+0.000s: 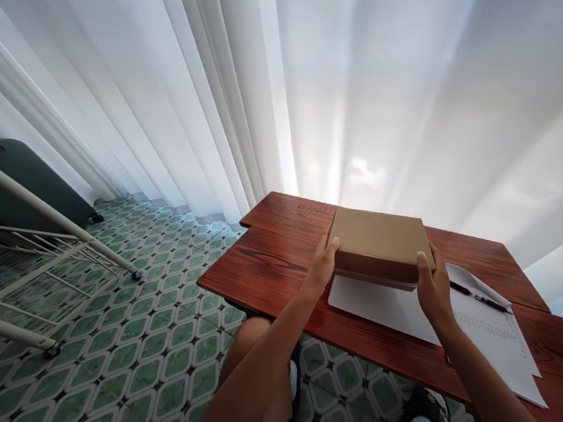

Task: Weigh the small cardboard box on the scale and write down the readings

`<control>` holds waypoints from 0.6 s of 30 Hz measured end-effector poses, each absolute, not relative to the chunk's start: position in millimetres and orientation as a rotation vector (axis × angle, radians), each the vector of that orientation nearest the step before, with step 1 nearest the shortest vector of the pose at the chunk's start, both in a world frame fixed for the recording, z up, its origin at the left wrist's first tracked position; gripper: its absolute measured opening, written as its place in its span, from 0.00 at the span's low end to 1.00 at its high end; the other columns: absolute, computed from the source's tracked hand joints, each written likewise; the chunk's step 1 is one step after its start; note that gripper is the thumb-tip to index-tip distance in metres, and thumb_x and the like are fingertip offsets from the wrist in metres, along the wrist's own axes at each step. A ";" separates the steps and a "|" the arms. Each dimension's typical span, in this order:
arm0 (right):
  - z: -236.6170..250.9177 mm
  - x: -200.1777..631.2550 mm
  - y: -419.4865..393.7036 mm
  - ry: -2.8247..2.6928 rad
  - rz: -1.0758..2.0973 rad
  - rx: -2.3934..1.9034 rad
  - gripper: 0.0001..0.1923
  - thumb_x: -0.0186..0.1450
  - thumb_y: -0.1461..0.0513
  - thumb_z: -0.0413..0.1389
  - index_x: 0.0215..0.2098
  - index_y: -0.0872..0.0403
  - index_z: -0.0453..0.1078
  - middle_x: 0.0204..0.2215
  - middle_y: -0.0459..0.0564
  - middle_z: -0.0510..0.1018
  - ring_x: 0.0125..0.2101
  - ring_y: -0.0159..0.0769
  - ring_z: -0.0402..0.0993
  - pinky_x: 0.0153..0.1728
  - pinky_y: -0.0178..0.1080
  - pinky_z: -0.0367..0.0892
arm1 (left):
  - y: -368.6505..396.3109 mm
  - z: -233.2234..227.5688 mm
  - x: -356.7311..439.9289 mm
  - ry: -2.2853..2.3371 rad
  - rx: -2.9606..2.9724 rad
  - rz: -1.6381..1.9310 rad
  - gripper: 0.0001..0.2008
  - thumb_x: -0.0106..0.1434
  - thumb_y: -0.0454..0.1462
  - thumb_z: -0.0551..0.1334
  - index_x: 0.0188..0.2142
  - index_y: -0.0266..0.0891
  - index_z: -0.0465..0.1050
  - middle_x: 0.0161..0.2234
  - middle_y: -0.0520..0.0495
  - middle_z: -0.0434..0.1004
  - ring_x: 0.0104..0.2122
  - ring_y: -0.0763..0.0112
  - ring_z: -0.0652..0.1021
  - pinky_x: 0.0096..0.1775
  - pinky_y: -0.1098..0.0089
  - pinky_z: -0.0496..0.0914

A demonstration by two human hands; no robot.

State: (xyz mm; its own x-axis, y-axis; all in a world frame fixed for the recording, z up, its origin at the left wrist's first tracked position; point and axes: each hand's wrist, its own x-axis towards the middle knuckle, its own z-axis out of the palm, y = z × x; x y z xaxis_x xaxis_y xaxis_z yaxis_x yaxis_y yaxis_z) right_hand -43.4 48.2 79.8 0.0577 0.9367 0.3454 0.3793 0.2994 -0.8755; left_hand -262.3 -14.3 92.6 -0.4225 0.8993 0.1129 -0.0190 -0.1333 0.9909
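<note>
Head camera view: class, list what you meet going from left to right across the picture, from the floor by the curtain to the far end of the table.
Dark green suitcase → white rack → left hand → cardboard box → right hand → black pen

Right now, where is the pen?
In the head view, the pen lies on the papers at the table's right side, just right of the box.

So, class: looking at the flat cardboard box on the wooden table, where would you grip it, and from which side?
Probably by its two short ends, one hand from each side. The box is wide, shallow and lies flat, so thumbs can go on top with fingers under the edges. The left hand and right hand hold it just so, above the white sheet.
</note>
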 end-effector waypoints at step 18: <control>86.2 -172.5 65.2 -1.590 0.881 -1.072 0.37 0.65 0.44 0.57 0.67 0.51 0.65 0.61 0.57 0.73 0.60 0.54 0.69 0.61 0.56 0.64 | -15.6 91.8 -361.7 1.781 0.773 1.906 0.27 0.71 0.47 0.58 0.65 0.37 0.67 0.66 0.41 0.66 0.66 0.56 0.66 0.66 0.62 0.60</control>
State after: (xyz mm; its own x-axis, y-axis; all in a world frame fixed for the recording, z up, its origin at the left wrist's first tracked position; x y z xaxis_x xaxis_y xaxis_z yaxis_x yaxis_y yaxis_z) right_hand -172.5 65.2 86.2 -0.1233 0.9375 0.3254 0.2209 0.3456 -0.9120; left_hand -361.7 -15.6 91.8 -0.7583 0.6420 0.1131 0.0696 -0.0928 0.9932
